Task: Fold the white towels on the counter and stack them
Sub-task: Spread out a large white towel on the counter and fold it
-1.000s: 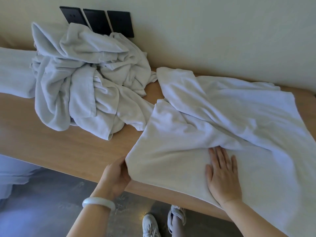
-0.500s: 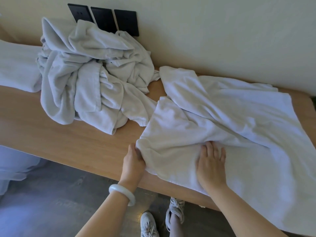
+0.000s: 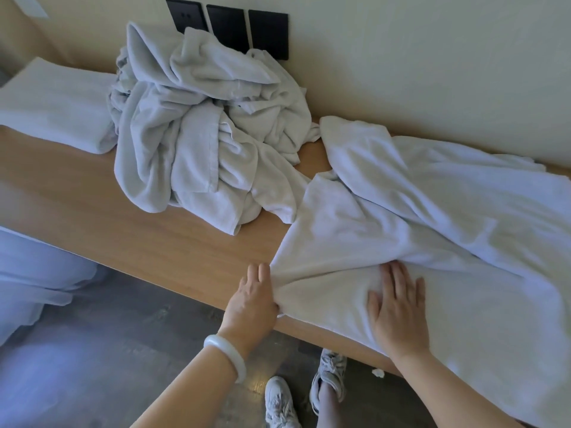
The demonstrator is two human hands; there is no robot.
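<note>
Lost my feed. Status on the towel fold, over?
Left hand grips spread towel at its near corner. Right hand flat on it. Crumpled pile close on its left.

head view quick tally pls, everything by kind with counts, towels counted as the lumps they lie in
spread towel: 1
crumpled towel heap: 1
folded towel pile: 1
black wall plates: 3
left hand and right hand: 2
white bangle: 1
sneakers: 2
total: 11
</note>
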